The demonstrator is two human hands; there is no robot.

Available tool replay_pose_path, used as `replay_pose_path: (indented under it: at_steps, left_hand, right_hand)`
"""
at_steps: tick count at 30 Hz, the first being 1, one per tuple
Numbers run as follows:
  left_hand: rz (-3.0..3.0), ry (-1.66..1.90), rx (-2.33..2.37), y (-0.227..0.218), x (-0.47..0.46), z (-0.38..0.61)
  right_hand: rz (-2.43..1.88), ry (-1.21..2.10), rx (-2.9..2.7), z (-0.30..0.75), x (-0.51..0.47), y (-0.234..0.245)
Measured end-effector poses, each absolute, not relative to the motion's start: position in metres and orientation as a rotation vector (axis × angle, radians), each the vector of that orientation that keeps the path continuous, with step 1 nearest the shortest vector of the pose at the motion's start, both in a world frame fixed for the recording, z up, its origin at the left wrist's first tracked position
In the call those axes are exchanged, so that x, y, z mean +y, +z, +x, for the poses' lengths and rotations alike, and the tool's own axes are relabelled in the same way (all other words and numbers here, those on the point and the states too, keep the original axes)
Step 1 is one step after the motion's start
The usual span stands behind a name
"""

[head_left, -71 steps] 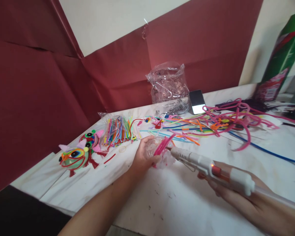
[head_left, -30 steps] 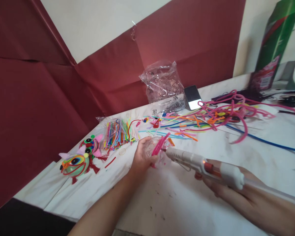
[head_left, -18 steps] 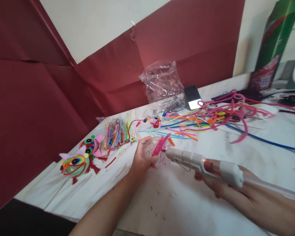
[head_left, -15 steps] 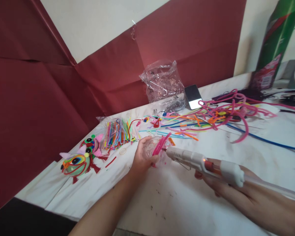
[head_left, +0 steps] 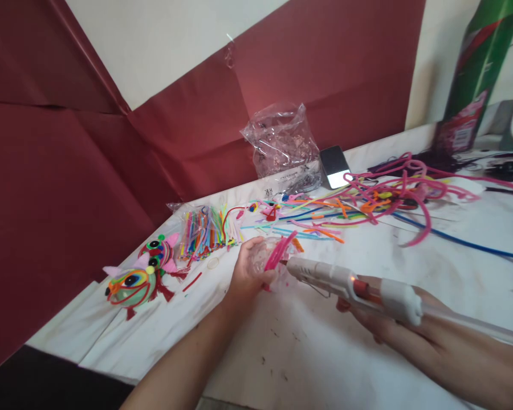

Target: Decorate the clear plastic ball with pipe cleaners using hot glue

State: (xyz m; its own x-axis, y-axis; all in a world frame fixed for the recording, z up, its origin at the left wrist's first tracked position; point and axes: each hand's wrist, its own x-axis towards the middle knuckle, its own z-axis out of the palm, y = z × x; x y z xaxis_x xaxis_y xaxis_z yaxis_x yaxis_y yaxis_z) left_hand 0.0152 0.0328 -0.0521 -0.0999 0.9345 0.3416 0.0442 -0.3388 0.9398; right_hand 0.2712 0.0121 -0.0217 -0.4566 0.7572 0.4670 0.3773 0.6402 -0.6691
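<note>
My left hand is closed round a clear, rounded plastic piece, whose exact kind I cannot make out. Pink pipe cleaners lie side by side across its face, slanting up to the right. In my right hand is a white glue gun with a small orange light on its side; a glue stick runs out of its back end. The gun's nozzle points left and sits at or very near the lower part of the pink strips. Whether it touches them I cannot tell.
Two colourful animal-like crafts stand at the left. Behind them lies a bag of pipe cleaners. Loose pipe cleaners tangle across the back right. A phone, a clear plastic bag and a green package stand near the wall.
Almost nothing differs. The glue gun and my right hand appear shifted very slightly left, and the whole view has moved a little. Both hands keep their hold.
</note>
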Motion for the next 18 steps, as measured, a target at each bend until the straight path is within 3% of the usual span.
replay_pose_path:
  at_steps: [18]
  left_hand:
    - [1.434,1.541,1.122,-0.0511,0.0335,0.0154]
  right_hand:
    - [-0.872,0.702,-2.103,0.2719,0.013,-0.0224]
